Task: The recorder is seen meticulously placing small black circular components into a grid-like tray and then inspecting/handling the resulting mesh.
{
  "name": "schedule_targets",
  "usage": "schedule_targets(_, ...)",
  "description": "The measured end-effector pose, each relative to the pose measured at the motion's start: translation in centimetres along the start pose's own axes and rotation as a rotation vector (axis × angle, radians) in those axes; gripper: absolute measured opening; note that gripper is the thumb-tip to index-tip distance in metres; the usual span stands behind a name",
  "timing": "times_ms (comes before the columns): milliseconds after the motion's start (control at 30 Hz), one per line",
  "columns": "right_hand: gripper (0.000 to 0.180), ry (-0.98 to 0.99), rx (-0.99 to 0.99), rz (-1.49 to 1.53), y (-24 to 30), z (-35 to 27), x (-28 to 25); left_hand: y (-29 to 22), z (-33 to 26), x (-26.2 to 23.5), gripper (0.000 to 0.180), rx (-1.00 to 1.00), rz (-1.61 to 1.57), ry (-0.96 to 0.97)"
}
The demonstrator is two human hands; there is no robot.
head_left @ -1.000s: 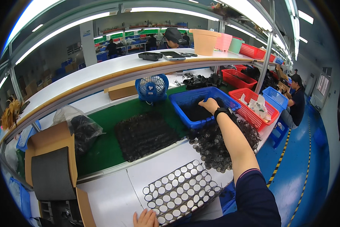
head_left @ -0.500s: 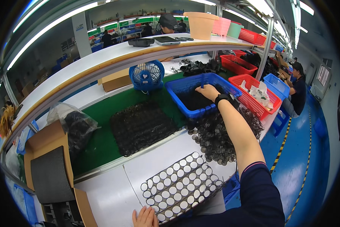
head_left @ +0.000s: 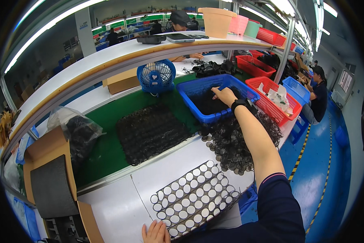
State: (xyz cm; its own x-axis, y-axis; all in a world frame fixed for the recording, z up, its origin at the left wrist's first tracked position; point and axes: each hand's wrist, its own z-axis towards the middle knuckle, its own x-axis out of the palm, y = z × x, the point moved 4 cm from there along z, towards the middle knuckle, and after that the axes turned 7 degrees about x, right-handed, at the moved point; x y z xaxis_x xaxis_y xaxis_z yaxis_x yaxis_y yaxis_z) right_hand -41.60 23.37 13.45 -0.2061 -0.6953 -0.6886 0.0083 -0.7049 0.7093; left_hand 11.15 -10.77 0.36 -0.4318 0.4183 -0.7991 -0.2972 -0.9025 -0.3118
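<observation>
My right hand (head_left: pixel 225 95) reaches into a blue plastic basket (head_left: pixel 199 117). Its fingers are closed around a slim blue tool (head_left: pixel 222 86), whose lower end is hidden. Small dark pieces (head_left: pixel 202 99) cover the bottom of the basket, too fine to make out singly. At the near edge of the table, my left hand (head_left: pixel 156 232) lies flat with fingers stretched, beside the lower left corner of a dark sheet set with rows of white discs (head_left: pixel 192 194). Thin black loops stick out along the sheet's right side.
A heap of black looped pieces with round discs (head_left: pixel 230 150) lies below the basket. A dark mat of similar pieces (head_left: pixel 151 133), a blue fan (head_left: pixel 156 77), a red basket (head_left: pixel 273 99) and an open carton (head_left: pixel 52 162) stand around. A shelf (head_left: pixel 149 50) crosses overhead.
My right hand has moved slightly right and lower within the basket, and the blue tool has tilted over. My left hand and the disc sheet stay in place.
</observation>
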Motion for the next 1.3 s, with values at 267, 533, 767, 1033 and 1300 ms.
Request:
schedule_targets(267, 0.05, -0.197, -0.129, -0.22, -1.3, 0.7, 0.2, -0.1, 0.2, 0.0, 0.024, 0.02, -0.006, -0.005)
schedule_targets(533, 0.042, -0.122, -0.187, -0.2, -0.4, -0.2, 1.0, 0.0, 0.2, -0.2, 0.024, 0.007, -0.01, -0.007)
schedule_targets(767, 0.041, 0.122, 0.007, 0.056, -0.4, -1.1, 1.1, -0.2, 0.2, -0.1, 0.023, -0.004, -0.017, -0.008)
schedule_targets(1033, 0.043, 0.069, 0.015, -0.021, 0.7, -1.3, 0.5, -0.3, 0.1, -0.5, 0.024, -0.025, -0.011, -0.002)
schedule_targets(1300, 0.044, -0.067, -0.036, -0.086, -1.6, -0.4, -0.2, -0.6, 0.3, -0.5, 0.024, -0.03, -0.016, 0.01)
